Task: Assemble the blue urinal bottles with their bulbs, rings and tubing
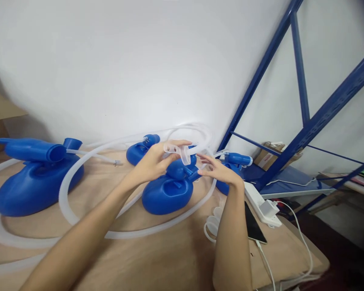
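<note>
My left hand (154, 161) is closed on a translucent plastic cap (185, 155) with a strap that has holes in it. It holds the cap above a blue urinal bottle (167, 196) on the table. My right hand (217, 170) is just to the right, its fingers apart and pointing at the cap and the bottle's blue neck. Whether its fingertips touch either one, I cannot tell. Behind the cap, a coil of clear corrugated hose (204, 137) rises against the wall. More translucent caps (212, 224) lie beside my right forearm.
A larger blue bottle (39, 178) stands at left, others behind (136, 152) and at right (238, 158). Hose (157, 229) loops across the brown table (157, 262). A phone (255, 226), a power strip (262, 206) and a blue metal rack (303, 137) are at right.
</note>
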A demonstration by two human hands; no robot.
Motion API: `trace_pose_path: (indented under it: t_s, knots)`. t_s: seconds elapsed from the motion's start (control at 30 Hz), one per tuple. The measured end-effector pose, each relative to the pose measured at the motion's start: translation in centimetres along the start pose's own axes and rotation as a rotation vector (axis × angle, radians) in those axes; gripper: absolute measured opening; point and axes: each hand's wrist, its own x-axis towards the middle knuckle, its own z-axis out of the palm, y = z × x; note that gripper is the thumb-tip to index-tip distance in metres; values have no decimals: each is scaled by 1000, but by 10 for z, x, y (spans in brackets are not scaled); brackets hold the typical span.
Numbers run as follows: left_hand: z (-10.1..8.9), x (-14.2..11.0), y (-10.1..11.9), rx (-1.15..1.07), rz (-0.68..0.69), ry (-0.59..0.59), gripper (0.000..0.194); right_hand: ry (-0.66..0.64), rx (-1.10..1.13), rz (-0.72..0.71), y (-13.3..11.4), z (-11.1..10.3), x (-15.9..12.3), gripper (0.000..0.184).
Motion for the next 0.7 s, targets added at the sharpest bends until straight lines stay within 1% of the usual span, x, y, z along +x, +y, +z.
trace_pose_path:
  t_s: [0.07,0.13,0.2,0.23,0.27,0.33,0.4,0.43,0.5,0.53,0.57,0.6,0.63,0.7]
  knots:
    - [12,1,-7,-33,14,-43,40,54,56,-85,-7,-6,-7,86]
    - [17,0,-11,-39,27,-79,41,168,49,-201,-21,-9,-14,96]
    - [18,-2,-13,-27,42,-85,41,296,-70,-329,-41,-7,-19,109]
    - [17,-3,-12,-21,47,-77,41,327,-147,-390,-53,-3,-20,112]
    - [16,-4,-11,-16,47,-64,40,322,-205,-443,-64,1,-20,107]
    - [14,-5,-7,-14,29,-22,38,267,-254,-537,-82,11,-17,81]
    - [12,-5,-4,-25,-25,48,37,254,-245,-607,-90,20,-11,54]
    - [11,-4,-3,-28,-63,106,39,271,-235,-628,-91,22,-8,45]
    - [7,-3,-4,9,-170,265,47,328,-237,-629,-86,22,-5,36]
    - [3,-3,-7,64,-240,336,46,362,-255,-619,-82,20,-4,35]
    - [-2,-4,-10,139,-317,373,41,405,-282,-610,-77,17,-4,35]
    - [-8,-5,-15,222,-394,359,38,455,-316,-603,-72,14,-5,36]
    - [-14,-7,-21,299,-459,288,40,511,-352,-597,-67,10,-6,38]
    - [-28,-14,-35,409,-524,90,47,611,-420,-590,-59,2,-8,42]
